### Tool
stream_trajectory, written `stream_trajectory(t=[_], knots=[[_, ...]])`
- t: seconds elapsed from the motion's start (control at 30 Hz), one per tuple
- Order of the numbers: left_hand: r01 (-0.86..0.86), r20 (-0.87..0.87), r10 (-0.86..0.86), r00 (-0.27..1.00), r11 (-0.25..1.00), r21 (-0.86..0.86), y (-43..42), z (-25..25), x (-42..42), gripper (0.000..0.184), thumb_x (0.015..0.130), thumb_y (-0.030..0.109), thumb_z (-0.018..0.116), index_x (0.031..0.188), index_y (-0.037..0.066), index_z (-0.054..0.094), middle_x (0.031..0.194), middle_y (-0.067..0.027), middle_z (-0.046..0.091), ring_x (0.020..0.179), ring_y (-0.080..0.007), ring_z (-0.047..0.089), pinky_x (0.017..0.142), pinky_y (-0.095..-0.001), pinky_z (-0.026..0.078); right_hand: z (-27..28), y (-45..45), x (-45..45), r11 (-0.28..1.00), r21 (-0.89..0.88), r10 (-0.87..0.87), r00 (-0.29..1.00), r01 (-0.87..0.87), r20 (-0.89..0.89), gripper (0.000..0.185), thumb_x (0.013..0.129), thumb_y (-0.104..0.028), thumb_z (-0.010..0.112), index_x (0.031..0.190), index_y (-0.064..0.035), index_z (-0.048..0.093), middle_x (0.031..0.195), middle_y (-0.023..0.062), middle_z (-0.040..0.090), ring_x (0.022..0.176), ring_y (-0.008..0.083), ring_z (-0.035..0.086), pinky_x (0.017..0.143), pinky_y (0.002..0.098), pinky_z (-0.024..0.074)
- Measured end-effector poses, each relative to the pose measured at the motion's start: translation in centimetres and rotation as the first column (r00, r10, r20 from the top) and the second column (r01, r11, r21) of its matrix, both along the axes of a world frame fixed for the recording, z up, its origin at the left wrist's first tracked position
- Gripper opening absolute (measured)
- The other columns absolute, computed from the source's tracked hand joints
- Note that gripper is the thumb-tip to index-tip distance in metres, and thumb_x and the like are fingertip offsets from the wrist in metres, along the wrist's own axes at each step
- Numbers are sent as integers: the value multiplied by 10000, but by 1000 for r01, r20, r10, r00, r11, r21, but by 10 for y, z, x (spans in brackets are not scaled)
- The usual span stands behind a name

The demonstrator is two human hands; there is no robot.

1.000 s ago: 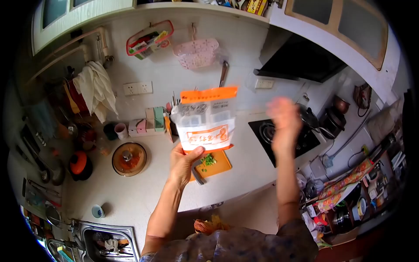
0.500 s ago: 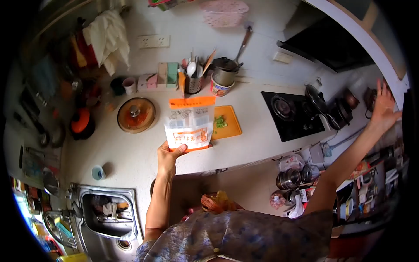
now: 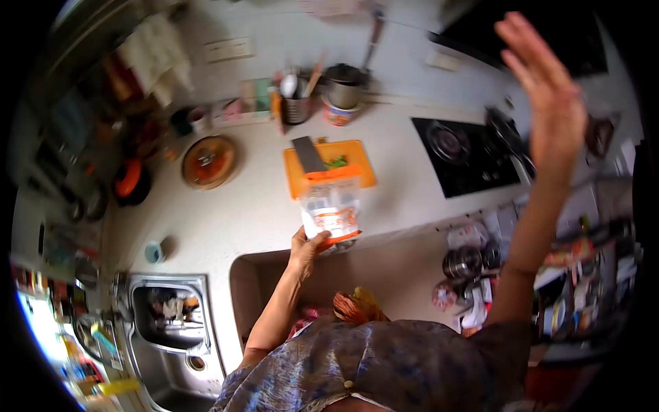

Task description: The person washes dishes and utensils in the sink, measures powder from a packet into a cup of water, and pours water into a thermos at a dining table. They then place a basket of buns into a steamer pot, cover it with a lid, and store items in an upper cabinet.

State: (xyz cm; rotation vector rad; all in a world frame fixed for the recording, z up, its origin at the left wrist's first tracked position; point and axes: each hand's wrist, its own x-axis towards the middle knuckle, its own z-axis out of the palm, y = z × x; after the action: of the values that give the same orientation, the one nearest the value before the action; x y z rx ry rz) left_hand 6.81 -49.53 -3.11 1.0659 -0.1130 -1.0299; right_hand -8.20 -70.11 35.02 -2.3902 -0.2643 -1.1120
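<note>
My left hand (image 3: 303,253) grips the bottom edge of a plastic food packet (image 3: 332,206), thumb in front. The packet has orange bands, white print and a see-through upper part. Behind it on the counter lies an orange cutting board (image 3: 357,154) with a cleaver's wide dark blade (image 3: 308,154) and some chopped greens (image 3: 336,163). Raised high at the right, my right hand (image 3: 549,96) holds nothing; its fingers are stretched out, slightly blurred. It is nearest to the range hood and the stove, touching neither.
A black gas stove (image 3: 461,154) carries a pan at its right side. Left on the counter are a glass-lidded dish (image 3: 208,162), an orange-lidded pot (image 3: 130,182) and a small cup (image 3: 154,252). The sink (image 3: 171,343) is at lower left. A utensil holder (image 3: 296,110) stands by the wall.
My left hand has moved the packet right and down, so the cleaver blade now shows. My right hand has swung up and leftward from the far right. The view has shifted too.
</note>
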Motion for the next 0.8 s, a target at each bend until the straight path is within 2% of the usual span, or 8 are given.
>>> stream_trajectory(t=[0.17, 0.23, 0.3, 0.47, 0.53, 0.57, 0.7, 0.8], knots=[[71, 130, -88, 988, 989, 130, -54, -38, -51, 310, 746, 126, 688, 1021, 24, 588, 912, -48, 617, 794, -131, 574, 706, -268, 463, -86, -23, -106, 924, 197, -275, 929, 326, -247, 249, 865, -74, 533, 1093, 22, 563, 1197, 141, 520, 1105, 176, 493, 912, 283, 393], [92, 152, -111, 982, 988, 128, -75, -49, -67, 313, 744, 127, 689, 1017, 13, 587, 897, -44, 621, 780, -130, 574, 703, -269, 452, -145, -41, -163, 850, 290, -349, 882, 440, -315, 262, 899, -196, 504, 1067, -18, 598, 1145, 105, 564, 1071, 173, 517, 887, 293, 401], [86, 180, -124, 976, 975, 206, -102, -59, -84, 314, 741, 124, 693, 1014, 12, 586, 889, -39, 621, 771, -128, 573, 694, -277, 449, -200, -42, -226, 547, 569, -377, 787, 615, -488, 238, 884, -177, 544, 1050, -14, 598, 1025, 68, 616, 950, 119, 559, 828, 251, 424], [-90, 365, 41, 930, 989, 117, -188, -93, -122, 268, 754, 69, 659, 1009, -5, 615, 925, -60, 620, 775, -140, 560, 701, -285, 455, -331, -18, -374, 367, 473, -479, 599, 801, -642, 263, 863, -233, 572, 742, -4, 527, 548, 24, 400, 541, 85, 389, 492, 283, 330], [-118, 428, 136, 893, 991, -69, -228, -133, -113, 261, 762, 78, 654, 1000, -25, 623, 911, -59, 621, 765, -152, 553, 699, -311, 461, -374, 7, -420, 185, 575, -464, 586, 797, -664, 260, 849, -256, 562, 933, -17, 619, 771, 120, 645, 724, 178, 611, 647, 311, 470], [-107, 462, 191, 866, 974, -201, -248, -143, -108, 263, 769, 93, 654, 996, -37, 624, 896, -54, 621, 756, -159, 550, 692, -327, 466, -370, 22, -435, 54, 506, -395, 484, 861, -781, 292, 864, -300, 545, 922, -25, 623, 778, 27, 617, 758, 106, 569, 684, 258, 459], [-329, 926, 41, 376, 940, 92, -325, -135, -114, 471, 830, 362, 586, 1012, -72, 598, 859, -186, 646, 689, -281, 607, 628, -365, 498, -416, 73, -514, -210, 406, -386, 306, 889, -870, 281, 844, -279, 562, 951, -29, 634, 789, 78, 642, 733, 156, 602, 667, 293, 476], [-406, 983, 142, -114, 897, -177, -396, -187, -91, 470, 840, 408, 557, 968, -43, 599, 785, -187, 646, 701, -377, 619, 601, -411, 509, -445, 112, -543, -410, 377, -390, 214, 831, -896, 351, 818, -344, 575, 919, -13, 640, 808, 145, 643, 759, 267, 612, 702, 346, 477]])
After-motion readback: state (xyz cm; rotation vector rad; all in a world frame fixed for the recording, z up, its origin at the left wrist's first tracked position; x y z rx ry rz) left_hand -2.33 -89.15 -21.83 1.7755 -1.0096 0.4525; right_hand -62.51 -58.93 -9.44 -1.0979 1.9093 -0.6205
